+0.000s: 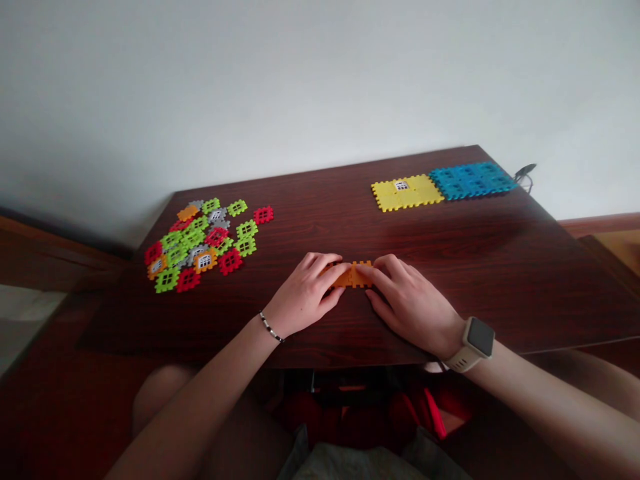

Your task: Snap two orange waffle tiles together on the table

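Observation:
My left hand and my right hand hold a joined strip of orange plastic waffle tiles flat on the tabletop between them. The fingers of both hands cover its ends, so I cannot tell how many tiles it has. To the left lies a loose heap of red, green, grey and orange waffle tiles, some with little window prints. My left hand is the nearer one to that heap, though not touching it.
On the dark wooden table, a yellow tile panel and a blue tile panel lie joined at the back right. A small black object sits past the far corner, and a white wall rises behind.

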`<state>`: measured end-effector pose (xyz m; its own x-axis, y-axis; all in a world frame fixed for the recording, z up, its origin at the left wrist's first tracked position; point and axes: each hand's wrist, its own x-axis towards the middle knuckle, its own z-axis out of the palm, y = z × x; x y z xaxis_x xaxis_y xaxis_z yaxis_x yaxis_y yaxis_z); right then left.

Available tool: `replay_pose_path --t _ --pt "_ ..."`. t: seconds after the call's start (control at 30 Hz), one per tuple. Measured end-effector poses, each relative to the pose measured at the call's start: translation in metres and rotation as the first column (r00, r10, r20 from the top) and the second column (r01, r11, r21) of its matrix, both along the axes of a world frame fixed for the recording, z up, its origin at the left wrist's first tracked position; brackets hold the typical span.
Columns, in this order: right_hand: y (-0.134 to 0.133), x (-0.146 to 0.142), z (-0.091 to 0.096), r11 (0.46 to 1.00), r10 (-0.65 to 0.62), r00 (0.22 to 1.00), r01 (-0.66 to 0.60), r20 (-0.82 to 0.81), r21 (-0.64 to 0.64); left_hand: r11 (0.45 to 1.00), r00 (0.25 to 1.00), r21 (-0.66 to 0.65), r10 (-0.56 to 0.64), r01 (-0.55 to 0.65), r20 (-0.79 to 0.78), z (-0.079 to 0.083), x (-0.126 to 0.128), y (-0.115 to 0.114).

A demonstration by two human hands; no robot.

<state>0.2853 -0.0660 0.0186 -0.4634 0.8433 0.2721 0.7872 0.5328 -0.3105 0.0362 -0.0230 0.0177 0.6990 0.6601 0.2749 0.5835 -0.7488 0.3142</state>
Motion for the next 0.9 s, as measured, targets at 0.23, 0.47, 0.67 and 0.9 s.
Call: replay_pose_path --t 0.23,0.47,0.67,0.9 --pt "0.0004 0.0 0.0004 1.0 0.001 1.0 -0.001 0.005 -0.014 1.0 1.0 0.008 0.0 0.0 -0.013 0.0 -0.0001 -0.0001" --pt "0.0001 0.0001 0.0002 1.0 -0.001 1.0 0.001 -0.001 -0.003 1.0 1.0 0.003 0.001 -0.001 -0.013 0.0 0.0004 0.0002" --pt "0.0002 0.0004 0.0003 1.0 0.002 1.0 -0.002 0.001 -0.006 1.0 1.0 0.002 0.004 -0.004 -0.009 0.0007 0.0004 -0.0003" --pt "0.0003 0.0003 0.0008 1.0 0.003 1.0 -0.003 0.001 -0.019 1.0 1.0 0.009 0.005 -0.005 -0.011 0.0009 0.0005 -0.0002"
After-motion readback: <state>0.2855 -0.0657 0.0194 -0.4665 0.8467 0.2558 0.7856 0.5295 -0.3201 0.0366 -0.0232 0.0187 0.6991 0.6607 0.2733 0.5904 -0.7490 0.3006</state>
